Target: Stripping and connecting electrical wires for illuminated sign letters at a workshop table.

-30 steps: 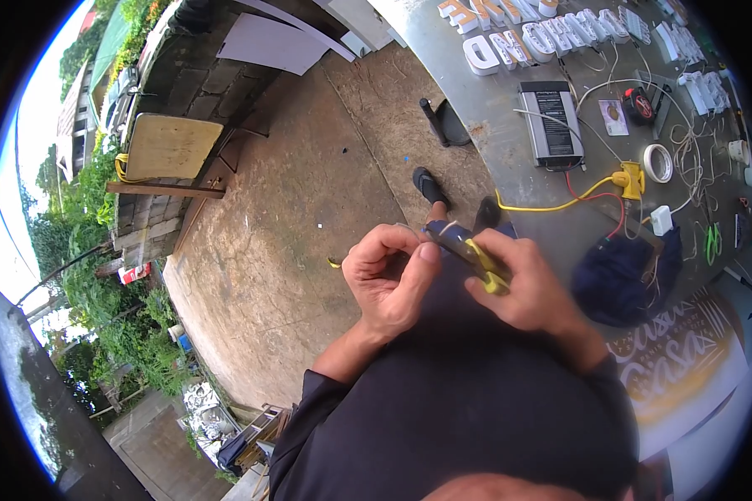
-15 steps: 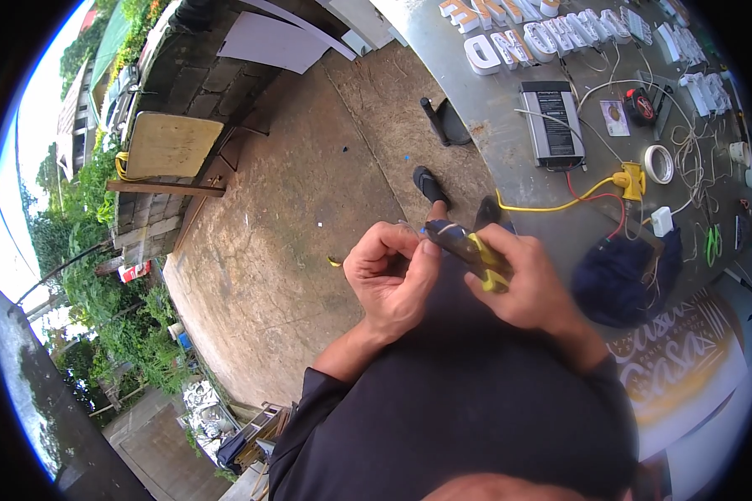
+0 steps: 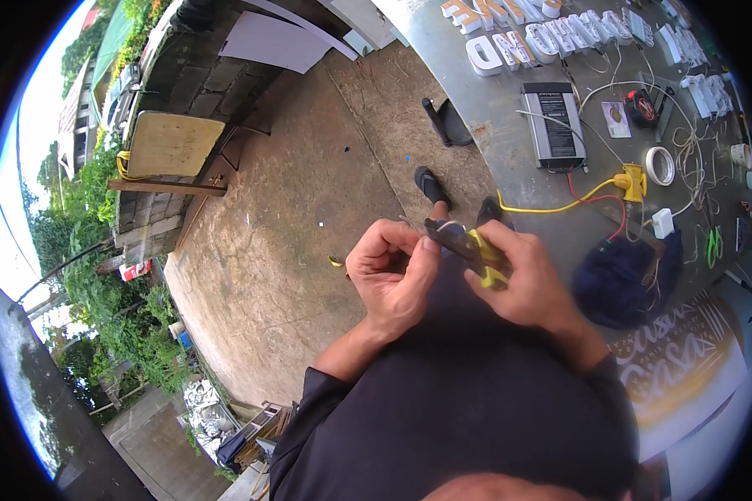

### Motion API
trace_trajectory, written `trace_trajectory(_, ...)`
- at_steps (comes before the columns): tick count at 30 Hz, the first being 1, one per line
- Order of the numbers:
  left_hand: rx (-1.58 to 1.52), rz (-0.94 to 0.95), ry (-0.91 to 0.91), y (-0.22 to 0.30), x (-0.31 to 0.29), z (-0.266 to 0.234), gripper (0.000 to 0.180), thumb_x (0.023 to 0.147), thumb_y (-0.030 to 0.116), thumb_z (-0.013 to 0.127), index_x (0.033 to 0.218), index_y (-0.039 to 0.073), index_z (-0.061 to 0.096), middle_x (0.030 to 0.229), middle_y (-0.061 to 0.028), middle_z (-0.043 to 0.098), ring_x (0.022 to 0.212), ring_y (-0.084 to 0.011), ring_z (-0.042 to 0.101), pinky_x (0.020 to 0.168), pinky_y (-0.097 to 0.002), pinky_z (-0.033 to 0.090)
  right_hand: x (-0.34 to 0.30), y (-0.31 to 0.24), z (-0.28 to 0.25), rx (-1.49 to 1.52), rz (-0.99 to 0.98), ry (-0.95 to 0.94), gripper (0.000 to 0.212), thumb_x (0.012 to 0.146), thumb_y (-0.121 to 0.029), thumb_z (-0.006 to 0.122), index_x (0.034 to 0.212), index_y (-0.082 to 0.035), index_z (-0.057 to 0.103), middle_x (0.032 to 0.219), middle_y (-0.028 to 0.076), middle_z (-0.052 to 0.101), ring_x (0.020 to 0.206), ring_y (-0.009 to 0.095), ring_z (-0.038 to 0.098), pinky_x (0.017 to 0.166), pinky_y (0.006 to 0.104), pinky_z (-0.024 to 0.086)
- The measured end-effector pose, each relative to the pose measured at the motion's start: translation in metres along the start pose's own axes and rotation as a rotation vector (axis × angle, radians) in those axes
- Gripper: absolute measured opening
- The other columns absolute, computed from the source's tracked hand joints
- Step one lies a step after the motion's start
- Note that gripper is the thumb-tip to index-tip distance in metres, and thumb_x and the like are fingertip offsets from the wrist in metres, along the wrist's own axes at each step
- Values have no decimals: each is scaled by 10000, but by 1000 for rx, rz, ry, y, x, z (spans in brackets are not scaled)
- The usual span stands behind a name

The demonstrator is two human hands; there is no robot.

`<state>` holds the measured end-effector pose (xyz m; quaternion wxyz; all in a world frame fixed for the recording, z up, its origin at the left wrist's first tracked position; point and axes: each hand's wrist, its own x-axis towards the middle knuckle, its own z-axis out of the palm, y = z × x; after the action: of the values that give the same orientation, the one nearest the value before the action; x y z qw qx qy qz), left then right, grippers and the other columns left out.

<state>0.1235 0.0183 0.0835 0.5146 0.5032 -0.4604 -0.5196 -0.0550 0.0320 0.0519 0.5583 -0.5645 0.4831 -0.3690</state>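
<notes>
My right hand (image 3: 530, 280) is wrapped round a pair of pliers (image 3: 470, 244) with yellow and dark handles. The dark jaws point left, toward the fingertips of my left hand (image 3: 390, 280). That hand is closed in a pinch right beside the jaws. A thin pale strand, seemingly wire, shows at the pliers' head and above my left fingertips. Most of what the left fingers hold is hidden. Both hands are held up in front of my dark clothing, over the floor.
On the metal table (image 3: 510, 150) at the right are a power supply (image 3: 553, 125), white block letters (image 3: 530, 46), a yellow socket (image 3: 633, 182), a tape roll (image 3: 659, 165), green scissors (image 3: 713, 246) and dark cloth (image 3: 618, 280). A board (image 3: 175, 146) leans at the left wall.
My hands stay almost in place. The pliers have turned slightly in my right hand, and the pale strand shows more clearly near the left fingertips.
</notes>
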Motion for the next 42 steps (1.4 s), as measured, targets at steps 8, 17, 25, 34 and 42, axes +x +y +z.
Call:
trace_trajectory(8, 12, -34, 1, -3, 2, 0, 125, 927, -42, 652, 849, 7, 568, 703, 14, 607, 608, -6, 515, 561, -161, 377, 1, 2, -2, -32, -16, 31, 301, 770, -87, 758, 1003, -22, 578, 745, 141, 619, 673, 335, 642, 639, 377, 492)
trace_trajectory(17, 15, -60, -1, 0, 3, 1, 120, 934, -31, 655, 855, 8, 573, 687, 13, 608, 583, -7, 510, 541, -165, 371, 1, 5, -4, -33, 3, -1, 283, 776, -82, 753, 987, -18, 575, 711, 125, 599, 602, 277, 605, 604, 345, 473)
trace_trajectory(25, -4, -57, -21, -1, 3, 1, 106, 938, -20, 661, 870, 6, 584, 696, 8, 621, 587, -11, 521, 543, -166, 379, 3, -3, -9, 41, 75, -52, 255, 783, -91, 741, 951, -9, 568, 674, 119, 546, 585, 214, 547, 586, 342, 440)
trace_trajectory(34, 35, -46, -114, 9, 2, -1, 111, 949, 37, 674, 893, 0, 587, 737, -36, 640, 622, -66, 577, 585, -202, 453, 0, 6, -12, 415, 191, -311, 194, 816, -38, 708, 958, 5, 583, 764, 63, 577, 731, 117, 539, 682, 290, 442)
trace_trajectory(42, -10, -25, -163, 11, 0, -7, 75, 953, 19, 664, 934, -23, 605, 772, -42, 668, 702, -74, 608, 672, -213, 485, -1, 6, -8, 436, 187, -313, 180, 810, -34, 708, 927, 2, 577, 739, 51, 558, 720, 110, 538, 667, 292, 435)
